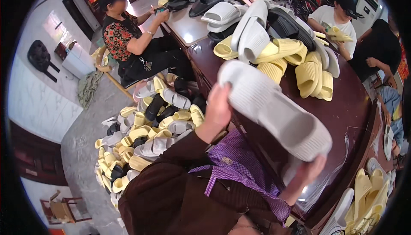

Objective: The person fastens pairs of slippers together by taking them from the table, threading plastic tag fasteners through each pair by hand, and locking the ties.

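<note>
Above the near edge of the table, a light grey slide slipper point(274, 110) with a ribbed surface is held slantwise between my two hands. My left hand point(219, 108) grips its upper left end, fingers partly hidden behind it. At the lower right end, my right hand point(309, 173) closes on the rim from below. I cannot tell whether it is one slipper or two pressed together. Just beyond it on the table are yellow slippers point(308, 74) and a pair of grey slippers point(252, 33).
The dark red table point(342, 115) carries a heap of black slippers point(282, 25), grey and yellow ones. A big pile of mixed slippers point(150, 136) covers the floor at left. More yellow slippers point(364, 192) stand lower right. Co-workers sit at far left point(124, 33) and right point(338, 20).
</note>
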Motion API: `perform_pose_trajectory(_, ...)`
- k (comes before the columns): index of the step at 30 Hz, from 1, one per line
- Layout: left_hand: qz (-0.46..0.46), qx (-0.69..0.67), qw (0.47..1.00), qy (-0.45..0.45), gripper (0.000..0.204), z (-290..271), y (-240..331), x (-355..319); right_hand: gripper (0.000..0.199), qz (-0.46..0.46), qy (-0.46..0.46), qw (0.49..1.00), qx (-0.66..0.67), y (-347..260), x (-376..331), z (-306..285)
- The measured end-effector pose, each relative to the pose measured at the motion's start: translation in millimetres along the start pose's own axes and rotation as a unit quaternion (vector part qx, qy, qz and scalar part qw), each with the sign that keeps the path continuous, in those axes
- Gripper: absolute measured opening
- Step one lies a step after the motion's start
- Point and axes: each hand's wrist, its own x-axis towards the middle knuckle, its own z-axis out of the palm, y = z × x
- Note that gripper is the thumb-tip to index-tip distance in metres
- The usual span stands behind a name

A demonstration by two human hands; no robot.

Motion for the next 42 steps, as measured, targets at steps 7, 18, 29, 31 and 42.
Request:
perform_pose_trajectory(7, 0.162, 0.036, 0.985, 0.049, 0.022, -25, 79, 15, 0.043, -0.036, 0.127, 0.987, -0.088, -94, 32, -42)
perform_pose_trajectory(18, 0.074, 0.354, 0.889, -0.281, 0.032, 75, -23, 27, 0.031, -0.105, -0.141, 0.890, -0.421, -52, 114, 34)
perform_pose_trajectory(29, 0.356, 0.553, 0.682, -0.319, 0.042, 57, -110, 21, 0.025, -0.165, -0.190, 0.793, -0.555, -34, 63, 1)
perform_pose_trajectory(31, 0.323, 0.562, 0.681, -0.341, 0.042, 57, -107, -10, 0.025, -0.145, -0.120, 0.771, -0.608, -55, 49, -36)
perform_pose_trajectory(42, 0.320, 0.643, 0.519, -0.463, 0.052, 70, -95, -67, 0.028, -0.172, 0.191, 0.692, -0.674, -78, 163, -153)
